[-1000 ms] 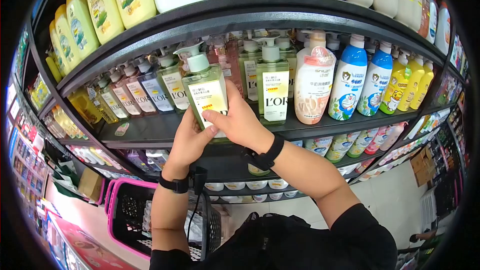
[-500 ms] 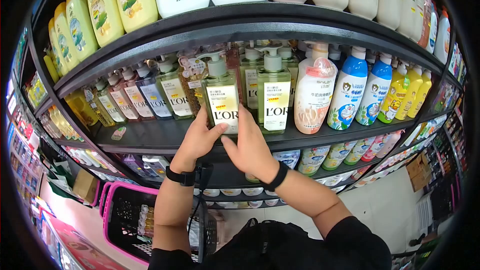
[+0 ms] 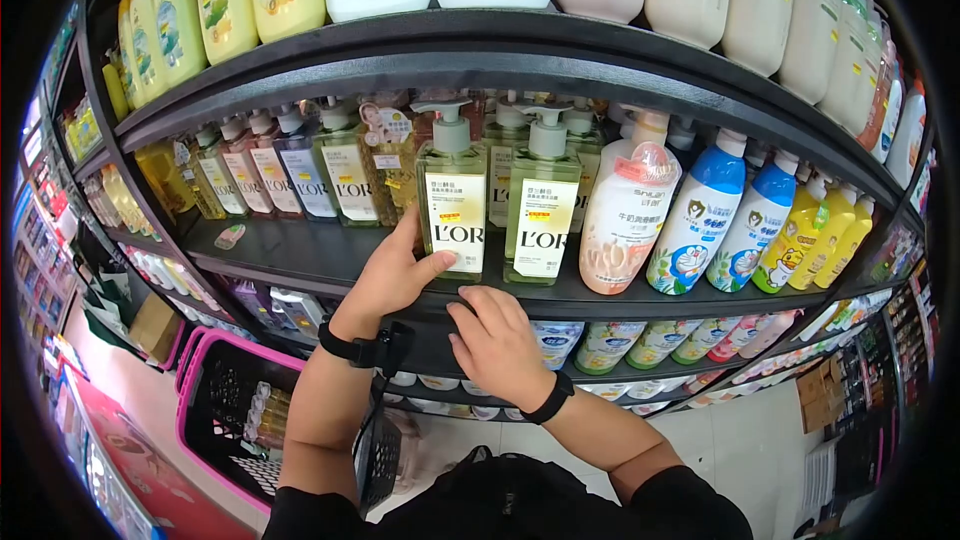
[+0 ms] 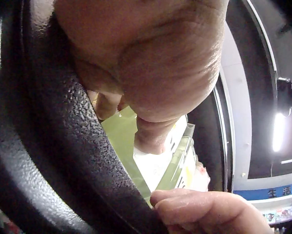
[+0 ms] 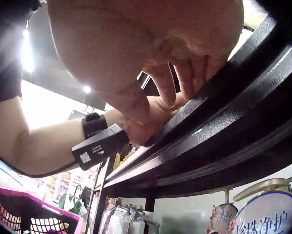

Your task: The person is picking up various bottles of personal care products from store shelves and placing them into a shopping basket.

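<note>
Found bottle [image 3: 455, 205] upright on shelf [image 3: 300, 260], at its front edge, close against twin bottle [image 3: 540, 215] to the right; cannot tell whether touching. Noted left hand [image 3: 388, 278] gripping the bottle's lower left side, thumb laid across the label's bottom corner, fingers curled behind and out of sight in head view. Noted right hand [image 3: 495, 340] below the bottle and apart from it, fingers loosely bent, tips resting on the shelf's front lip, holding nothing. Recorded white bottle [image 3: 625, 205] further right along the front edge and pink basket [image 3: 215, 410] beneath left forearm.
</note>
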`<state>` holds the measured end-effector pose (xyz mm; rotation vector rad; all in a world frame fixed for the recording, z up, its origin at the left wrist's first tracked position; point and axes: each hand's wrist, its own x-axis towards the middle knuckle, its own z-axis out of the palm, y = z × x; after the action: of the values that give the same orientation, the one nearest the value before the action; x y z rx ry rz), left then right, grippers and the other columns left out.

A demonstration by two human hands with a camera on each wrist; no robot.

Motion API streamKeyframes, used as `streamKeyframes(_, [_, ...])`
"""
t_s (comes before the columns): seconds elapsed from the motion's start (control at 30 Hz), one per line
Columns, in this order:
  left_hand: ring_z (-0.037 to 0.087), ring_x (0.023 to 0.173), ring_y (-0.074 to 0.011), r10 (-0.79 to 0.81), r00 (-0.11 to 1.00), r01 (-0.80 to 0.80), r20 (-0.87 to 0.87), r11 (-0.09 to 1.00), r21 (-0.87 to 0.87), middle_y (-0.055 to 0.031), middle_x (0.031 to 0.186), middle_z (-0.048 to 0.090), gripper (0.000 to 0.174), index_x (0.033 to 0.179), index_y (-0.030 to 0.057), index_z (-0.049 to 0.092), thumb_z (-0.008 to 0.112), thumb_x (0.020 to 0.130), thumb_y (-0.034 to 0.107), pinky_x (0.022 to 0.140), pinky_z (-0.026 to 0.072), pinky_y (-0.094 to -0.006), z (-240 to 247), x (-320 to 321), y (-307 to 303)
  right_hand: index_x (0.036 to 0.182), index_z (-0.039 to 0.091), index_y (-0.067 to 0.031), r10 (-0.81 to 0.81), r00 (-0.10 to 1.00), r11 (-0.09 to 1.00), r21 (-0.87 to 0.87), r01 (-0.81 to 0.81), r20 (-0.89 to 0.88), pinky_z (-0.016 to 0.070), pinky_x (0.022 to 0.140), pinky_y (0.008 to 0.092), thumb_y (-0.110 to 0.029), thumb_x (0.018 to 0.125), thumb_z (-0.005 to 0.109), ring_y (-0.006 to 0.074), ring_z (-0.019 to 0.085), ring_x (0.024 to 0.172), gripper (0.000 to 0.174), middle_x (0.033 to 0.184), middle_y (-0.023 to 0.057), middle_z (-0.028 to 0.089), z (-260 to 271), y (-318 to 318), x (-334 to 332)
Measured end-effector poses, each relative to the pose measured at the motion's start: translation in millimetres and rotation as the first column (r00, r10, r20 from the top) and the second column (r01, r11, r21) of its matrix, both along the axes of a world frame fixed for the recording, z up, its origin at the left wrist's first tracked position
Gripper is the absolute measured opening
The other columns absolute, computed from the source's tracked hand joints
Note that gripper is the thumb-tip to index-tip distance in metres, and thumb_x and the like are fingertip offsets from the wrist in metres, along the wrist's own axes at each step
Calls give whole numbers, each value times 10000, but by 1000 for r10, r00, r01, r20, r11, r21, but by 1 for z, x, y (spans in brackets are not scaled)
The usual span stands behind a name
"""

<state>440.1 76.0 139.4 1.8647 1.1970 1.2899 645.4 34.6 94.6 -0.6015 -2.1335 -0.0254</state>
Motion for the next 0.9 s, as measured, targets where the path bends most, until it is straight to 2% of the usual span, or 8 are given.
streamKeyframes(0.3, [654,1160,-344,192,951,-185,-241,981,55,-244,1273,648,768,1515,-3,337,743,920,262,963,507,-396,2,5,-7,1117,622,0,25,999,999,44,-26,23,454,1011,478,-100,751,723,362,550,1176,393,1243,182,577,0,1,1])
streamKeyframes(0.33, [654,1162,-345,104,986,-99,-127,994,45,-243,1271,650,760,1508,-1,347,745,917,265,967,506,-388,-5,4,-3,1112,627,-1,37,999,999,36,-38,30,451,1011,479,-100,751,727,368,546,1180,387,1248,181,576,0,1,2])
streamKeyframes(0.4, [655,1171,-316,174,960,-160,-217,984,84,-240,1251,662,761,1501,-30,345,752,910,225,974,505,-377,-6,2,-8,1102,637,-4,53,998,998,18,-54,44,446,1010,481,-100,751,734,381,540,1187,376,1260,181,576,-1,3,2])
streamKeyframes(0.47, [601,1239,-375,239,965,-213,-105,954,213,-253,1340,600,748,1471,-78,371,749,897,219,1028,477,-405,-17,3,-17,1105,633,-7,72,996,996,46,-74,49,443,1015,482,-103,750,734,385,539,1186,382,1269,191,569,-3,6,4])
streamKeyframes(0.6, [533,1287,-401,638,737,-548,-224,758,355,-242,1359,568,646,1396,-40,485,753,851,180,1096,419,-445,-41,22,-104,1099,628,-15,74,984,997,6,-76,160,432,1016,500,-132,748,721,393,534,1199,382,1276,201,570,3,6,7])
streamKeyframes(0.67, [535,1279,-395,685,686,-607,-246,724,328,-235,1351,569,586,1348,-22,529,754,846,180,1089,423,-447,-67,30,-162,1113,631,-29,50,987,996,63,-60,151,413,1033,522,-155,739,727,396,532,1204,406,1275,195,578,-7,8,4])
streamKeyframes(0.77, [560,1196,-397,634,641,-655,-434,746,121,-208,1260,604,510,1248,4,595,766,792,155,1033,456,-458,-104,22,-255,1113,630,-30,83,988,991,89,-95,128,413,1021,531,-167,764,729,404,533,1183,388,1271,207,572,-2,3,4])
streamKeyframes(0.9, [576,1166,-366,700,380,-865,-605,501,36,-167,1191,631,435,1149,19,644,776,756,151,1010,459,-450,-146,4,-372,1124,616,5,205,978,977,-57,-204,23,423,1007,529,-127,814,715,427,544,1162,351,1244,223,582,-8,-30,-11])
